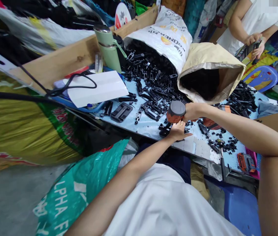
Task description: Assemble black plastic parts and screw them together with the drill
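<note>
My right hand (193, 111) is wrapped round an orange and grey power driver (176, 111), held upright over the light blue table (151, 126). Just below it my left hand (178, 131) is closed on a small black plastic part (165, 129) that rests on the table under the tool. Black plastic parts (153, 82) lie scattered across the table beyond my hands.
A white sack (168, 36) spills black parts, beside an open tan sack (210, 72). A green flask (108, 46), white paper (96, 87) and a black cable stand at left. Another person's hands (253, 44) hold parts at the far right. A green bag (79, 190) sits below.
</note>
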The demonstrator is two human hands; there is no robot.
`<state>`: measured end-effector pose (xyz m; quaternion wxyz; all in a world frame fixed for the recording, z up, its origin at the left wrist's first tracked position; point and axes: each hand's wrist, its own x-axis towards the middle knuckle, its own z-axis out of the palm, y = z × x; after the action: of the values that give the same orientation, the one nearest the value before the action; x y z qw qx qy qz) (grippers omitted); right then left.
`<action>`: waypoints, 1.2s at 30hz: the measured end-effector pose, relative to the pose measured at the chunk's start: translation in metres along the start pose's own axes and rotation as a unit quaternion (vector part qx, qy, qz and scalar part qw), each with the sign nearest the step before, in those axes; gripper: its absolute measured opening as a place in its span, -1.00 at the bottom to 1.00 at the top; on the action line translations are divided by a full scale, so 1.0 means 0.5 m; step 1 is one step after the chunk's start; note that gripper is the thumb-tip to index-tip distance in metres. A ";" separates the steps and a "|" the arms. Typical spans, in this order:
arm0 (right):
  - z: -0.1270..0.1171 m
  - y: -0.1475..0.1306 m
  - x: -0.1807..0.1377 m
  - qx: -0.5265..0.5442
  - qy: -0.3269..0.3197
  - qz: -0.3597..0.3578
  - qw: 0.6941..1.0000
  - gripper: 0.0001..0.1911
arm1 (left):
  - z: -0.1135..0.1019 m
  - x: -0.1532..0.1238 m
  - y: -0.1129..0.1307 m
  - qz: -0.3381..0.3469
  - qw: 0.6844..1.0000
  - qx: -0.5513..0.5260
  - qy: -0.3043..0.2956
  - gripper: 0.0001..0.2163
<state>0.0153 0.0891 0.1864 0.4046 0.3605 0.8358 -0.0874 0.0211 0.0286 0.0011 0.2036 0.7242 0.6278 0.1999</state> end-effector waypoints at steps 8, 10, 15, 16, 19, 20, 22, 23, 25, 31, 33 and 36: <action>0.009 -0.020 -0.012 -0.026 0.020 0.007 0.999 -0.83 | -0.011 -0.004 0.002 0.008 1.000 0.001 -0.005 -0.33; 0.004 -0.034 -0.028 -0.050 0.036 0.018 0.998 -0.80 | -0.011 -0.004 0.002 0.003 1.000 0.003 -0.016 -0.34; -0.004 -0.078 -0.046 -0.048 0.001 0.000 0.999 -0.78 | -0.008 -0.004 0.005 -0.014 1.000 -0.006 -0.025 -0.33; -0.002 -0.085 -0.043 -0.050 0.000 0.000 0.999 -0.78 | -0.008 -0.004 0.005 -0.015 0.999 -0.014 -0.027 -0.34; 0.006 -0.096 -0.029 -0.057 0.004 0.003 0.998 -0.82 | -0.012 -0.006 0.004 -0.018 0.999 -0.027 -0.038 -0.37; 0.009 -0.094 -0.025 -0.055 0.006 0.000 0.998 -0.84 | -0.015 -0.006 0.003 -0.017 0.999 -0.027 -0.040 -0.37; 0.016 -0.080 -0.019 -0.036 0.010 -0.016 0.999 -0.88 | -0.019 -0.008 -0.002 -0.009 0.999 -0.025 -0.046 -0.39; 0.018 -0.066 -0.018 -0.017 0.008 -0.023 1.000 -0.89 | -0.021 -0.010 -0.004 -0.010 0.998 -0.023 -0.049 -0.39; 0.023 -0.028 -0.017 0.047 0.007 -0.033 0.998 -0.89 | -0.024 -0.012 -0.011 -0.025 0.998 -0.017 -0.049 -0.36; 0.016 0.125 -0.018 0.255 0.082 0.039 0.963 -0.84 | -0.036 0.028 -0.039 -0.024 0.997 0.069 -0.021 -0.24; 0.009 0.165 -0.014 0.273 0.071 0.105 0.954 -0.85 | -0.047 0.064 -0.050 -0.012 0.996 0.084 -0.039 -0.29; 0.002 0.209 -0.001 0.257 0.050 0.190 0.946 -0.81 | -0.062 0.112 -0.065 0.000 0.994 0.094 -0.056 -0.40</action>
<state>0.0862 0.1641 0.2014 0.2655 0.6084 0.7200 -0.2024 -0.0154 0.0899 0.0114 0.1695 0.7506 0.6310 0.0988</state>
